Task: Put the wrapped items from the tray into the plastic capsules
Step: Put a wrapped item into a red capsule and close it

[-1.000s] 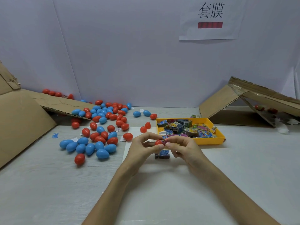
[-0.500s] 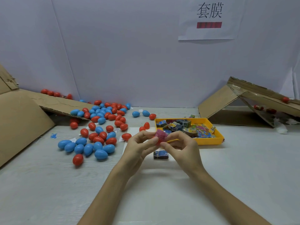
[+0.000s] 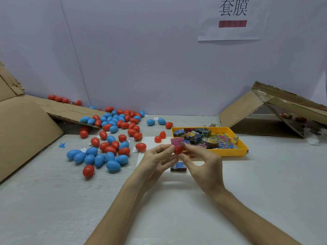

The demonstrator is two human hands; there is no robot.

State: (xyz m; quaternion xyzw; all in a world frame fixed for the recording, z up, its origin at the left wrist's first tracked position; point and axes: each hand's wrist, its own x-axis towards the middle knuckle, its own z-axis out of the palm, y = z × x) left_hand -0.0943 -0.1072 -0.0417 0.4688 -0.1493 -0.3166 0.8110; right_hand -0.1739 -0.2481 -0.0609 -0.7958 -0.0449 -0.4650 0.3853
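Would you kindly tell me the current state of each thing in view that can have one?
red capsule half: open, held up between both hands.
pink wrapped item: partly inside that half, sticking out.
left hand: pinches the half.
right hand: pinches it from the other side.
yellow tray: holds many wrapped items.
blue wrapped item: lying on the table.

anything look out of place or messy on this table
One wrapped item lies on the table outside the yellow tray, just in front of it. Red and blue capsules are scattered loose at left, some under a torn cardboard flap.
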